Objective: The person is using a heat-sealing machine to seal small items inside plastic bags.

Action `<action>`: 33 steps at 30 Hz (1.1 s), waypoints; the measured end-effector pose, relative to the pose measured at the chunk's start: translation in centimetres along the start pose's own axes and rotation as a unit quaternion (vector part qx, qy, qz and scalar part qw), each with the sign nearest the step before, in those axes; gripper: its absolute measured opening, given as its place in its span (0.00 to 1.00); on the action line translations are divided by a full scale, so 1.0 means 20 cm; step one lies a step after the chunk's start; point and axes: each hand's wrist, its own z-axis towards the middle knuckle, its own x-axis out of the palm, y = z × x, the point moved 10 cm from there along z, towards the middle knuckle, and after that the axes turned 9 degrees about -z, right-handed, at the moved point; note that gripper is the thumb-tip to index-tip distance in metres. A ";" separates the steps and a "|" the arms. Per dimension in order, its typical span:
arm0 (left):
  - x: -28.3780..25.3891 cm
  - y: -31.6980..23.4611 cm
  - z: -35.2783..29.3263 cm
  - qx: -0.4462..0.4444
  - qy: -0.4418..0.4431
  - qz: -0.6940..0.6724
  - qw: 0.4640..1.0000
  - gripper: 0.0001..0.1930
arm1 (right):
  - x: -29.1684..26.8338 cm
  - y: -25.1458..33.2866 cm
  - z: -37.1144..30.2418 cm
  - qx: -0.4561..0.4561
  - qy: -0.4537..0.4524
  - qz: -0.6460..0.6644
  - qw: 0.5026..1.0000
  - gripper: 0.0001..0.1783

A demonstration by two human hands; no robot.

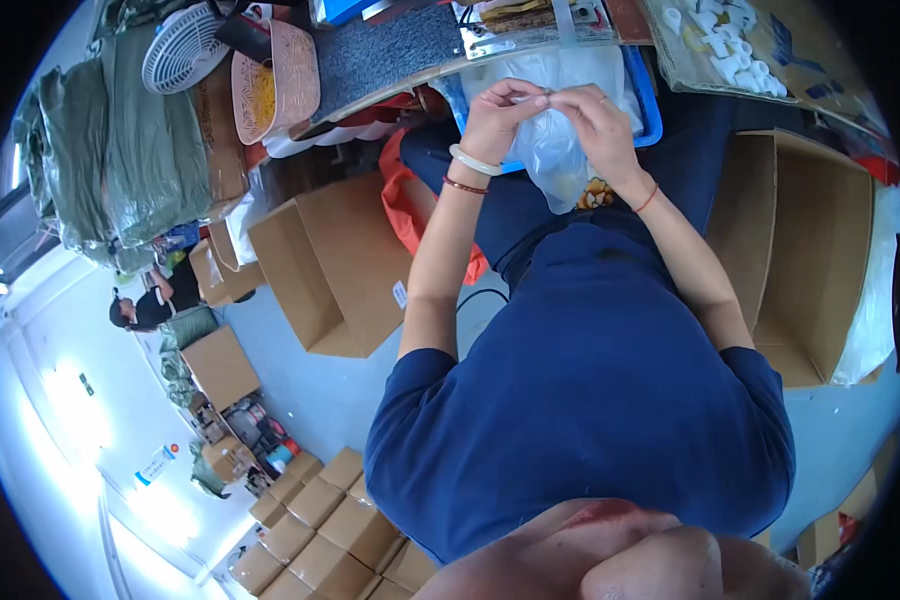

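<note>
My left hand (pixel 503 122) and my right hand (pixel 598 125) meet fingertip to fingertip, both closed in a pinch. Whatever lies between the fingertips is too small and too covered to make out. Below them, clear plastic bags (pixel 553 160) spread over a blue tray (pixel 654 110) at my lap, and one sags past its near edge. A white bangle (pixel 475 161) and a dark red one circle my left wrist; a thin red cord (pixel 647 197) is on the right.
Open cardboard boxes stand left (pixel 345 265) and right (pixel 820 250) of me. White plastic fittings (pixel 735 50) lie on the bench at the far right. A pink basket (pixel 305 75) sits at the far left. Stacked cartons (pixel 335 545) and another person (pixel 155 305) are beyond.
</note>
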 end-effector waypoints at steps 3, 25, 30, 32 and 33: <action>0.00 0.00 -0.01 -0.001 0.019 -0.026 0.999 0.04 | 0.01 0.13 0.00 -0.101 0.039 -0.079 0.991 0.08; -0.09 -0.10 -0.17 0.274 -0.124 0.374 0.877 0.08 | 0.12 -0.12 0.03 -0.138 0.063 -0.274 0.949 0.04; -0.21 0.17 -0.15 0.101 -0.120 0.170 0.973 0.07 | 0.07 -0.25 -0.08 -0.053 0.160 -0.307 0.937 0.03; -0.11 0.32 -0.22 0.022 -0.039 0.142 0.989 0.08 | 0.04 -0.27 -0.11 -0.025 0.197 -0.242 0.950 0.10; -0.02 0.38 -0.28 0.003 0.023 0.149 0.989 0.09 | -0.01 -0.34 -0.09 0.049 0.180 -0.236 0.954 0.16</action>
